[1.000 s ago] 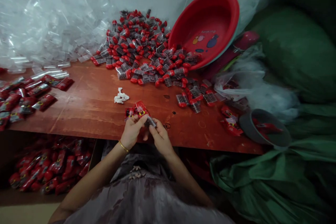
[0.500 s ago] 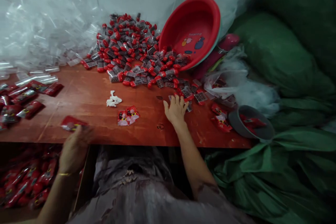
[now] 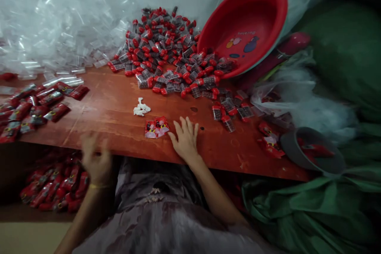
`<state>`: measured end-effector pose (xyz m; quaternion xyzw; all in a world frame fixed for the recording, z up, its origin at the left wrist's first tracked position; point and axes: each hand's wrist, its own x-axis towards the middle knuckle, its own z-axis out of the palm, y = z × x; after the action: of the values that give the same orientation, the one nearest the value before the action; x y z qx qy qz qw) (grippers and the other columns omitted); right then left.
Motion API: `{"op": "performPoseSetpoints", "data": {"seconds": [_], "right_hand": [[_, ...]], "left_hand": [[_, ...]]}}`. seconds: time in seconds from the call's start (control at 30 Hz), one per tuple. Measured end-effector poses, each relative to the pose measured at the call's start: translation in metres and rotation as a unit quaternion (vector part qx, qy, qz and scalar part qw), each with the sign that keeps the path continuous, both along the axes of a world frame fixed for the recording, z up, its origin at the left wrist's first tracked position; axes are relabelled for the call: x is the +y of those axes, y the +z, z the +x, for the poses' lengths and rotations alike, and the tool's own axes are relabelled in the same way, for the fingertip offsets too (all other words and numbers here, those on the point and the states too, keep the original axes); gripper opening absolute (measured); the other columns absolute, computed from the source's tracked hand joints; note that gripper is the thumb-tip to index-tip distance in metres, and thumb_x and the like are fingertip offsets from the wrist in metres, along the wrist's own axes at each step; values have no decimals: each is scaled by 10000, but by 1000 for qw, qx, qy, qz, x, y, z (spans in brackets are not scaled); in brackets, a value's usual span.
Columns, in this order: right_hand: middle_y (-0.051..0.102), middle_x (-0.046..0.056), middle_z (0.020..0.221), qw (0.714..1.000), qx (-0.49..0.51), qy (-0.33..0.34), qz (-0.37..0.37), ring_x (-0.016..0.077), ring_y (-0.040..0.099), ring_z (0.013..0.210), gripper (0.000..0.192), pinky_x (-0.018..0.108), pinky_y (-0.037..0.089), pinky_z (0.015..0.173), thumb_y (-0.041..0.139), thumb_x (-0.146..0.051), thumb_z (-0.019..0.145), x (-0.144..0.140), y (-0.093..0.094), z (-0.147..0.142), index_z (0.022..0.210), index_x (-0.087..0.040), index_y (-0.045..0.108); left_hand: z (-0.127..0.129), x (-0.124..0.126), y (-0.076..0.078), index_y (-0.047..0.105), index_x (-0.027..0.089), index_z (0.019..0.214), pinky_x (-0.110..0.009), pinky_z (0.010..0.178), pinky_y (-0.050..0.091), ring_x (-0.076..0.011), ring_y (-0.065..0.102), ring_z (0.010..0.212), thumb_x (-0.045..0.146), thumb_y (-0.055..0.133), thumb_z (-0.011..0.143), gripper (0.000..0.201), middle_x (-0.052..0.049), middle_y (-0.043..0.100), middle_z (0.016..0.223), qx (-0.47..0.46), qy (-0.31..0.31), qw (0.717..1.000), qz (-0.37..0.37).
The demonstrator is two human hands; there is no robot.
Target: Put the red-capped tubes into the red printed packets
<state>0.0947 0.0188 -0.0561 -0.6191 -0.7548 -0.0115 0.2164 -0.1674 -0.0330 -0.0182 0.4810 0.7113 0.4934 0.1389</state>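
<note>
Right hand (image 3: 186, 139) lies flat on the table (image 3: 119, 115), fingers spread, holding nothing. Two red sachets (image 3: 156, 127) sit just left of its fingertips, overlapping. Left hand (image 3: 95, 158) is blurred at the table edge, fingers loosely open, apparently empty. Risk: a sideways sweep of the right hand could push the sachets off the near edge. One white scrap (image 3: 141, 108) beyond the sachets; three loose capsule tubes (image 3: 228, 117) to the right; heap beyond the hand uncountable; one red basin (image 3: 253, 20).
</note>
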Motion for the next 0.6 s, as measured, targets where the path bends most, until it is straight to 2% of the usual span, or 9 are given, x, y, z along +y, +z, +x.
{"op": "performPoseSetpoints", "data": {"seconds": [0.03,0.1,0.17,0.2,0.3,0.4,0.5,0.6], "right_hand": [[461,155,1385,1000,-2,8,-6,332,294,1337,404,622,158,1067,447,-388,909,4,0,-6,1235,-181,566],[486,144,1364,1000,-6,15,-17,340,298,1333,371,633,160,1059,457,-380,907,9,0,-14,1204,-206,596],[509,138,1343,1000,-8,15,-23,342,308,1329,348,634,165,1057,447,-352,913,10,-1,-17,1191,-217,608],[515,136,1337,1000,-8,15,-23,341,312,1329,345,630,165,1059,441,-338,916,10,-2,-17,1193,-216,607],[540,135,1316,1000,8,20,-9,327,335,1323,332,608,153,1075,432,-308,919,7,-2,-15,1168,-191,618],[571,129,1285,998,59,20,20,292,385,1295,336,564,145,1097,432,-322,918,5,0,-14,1164,-175,609],[625,134,1202,990,140,5,27,271,501,1165,374,508,252,1061,439,-360,909,4,7,-16,1192,-159,578],[671,132,1083,968,249,-15,-4,257,577,995,382,439,394,933,470,-413,885,6,16,-20,1137,-155,597]], "left_hand": [[22,14,-2,637,244,1103,-467,1147,137,-275,266,1385,421,527,834,340,-46,472,1411,87,-65,994,13],[62,42,-7,648,232,1129,-505,1125,157,-301,280,1378,367,537,839,339,-102,467,1407,193,-173,966,-3],[89,66,-14,649,230,1150,-525,1104,190,-331,306,1361,363,553,833,357,-130,443,1418,243,-245,938,-36],[97,75,-18,660,239,1137,-537,1094,199,-343,318,1353,359,552,835,343,-132,463,1401,256,-261,929,-52],[105,88,-27,703,266,1059,-558,1088,183,-355,327,1344,334,530,849,280,-116,546,1328,271,-270,921,-73],[103,87,-27,725,277,1003,-563,1090,172,-352,324,1347,304,538,840,249,-101,557,1318,258,-260,928,-68],[103,80,-18,713,293,1030,-551,1087,197,-335,330,1348,302,535,842,259,-87,517,1362,216,-239,945,-53],[107,72,-8,705,283,1049,-533,1098,193,-314,331,1352,290,530,846,268,-87,493,1385,158,-238,958,-35]]}}
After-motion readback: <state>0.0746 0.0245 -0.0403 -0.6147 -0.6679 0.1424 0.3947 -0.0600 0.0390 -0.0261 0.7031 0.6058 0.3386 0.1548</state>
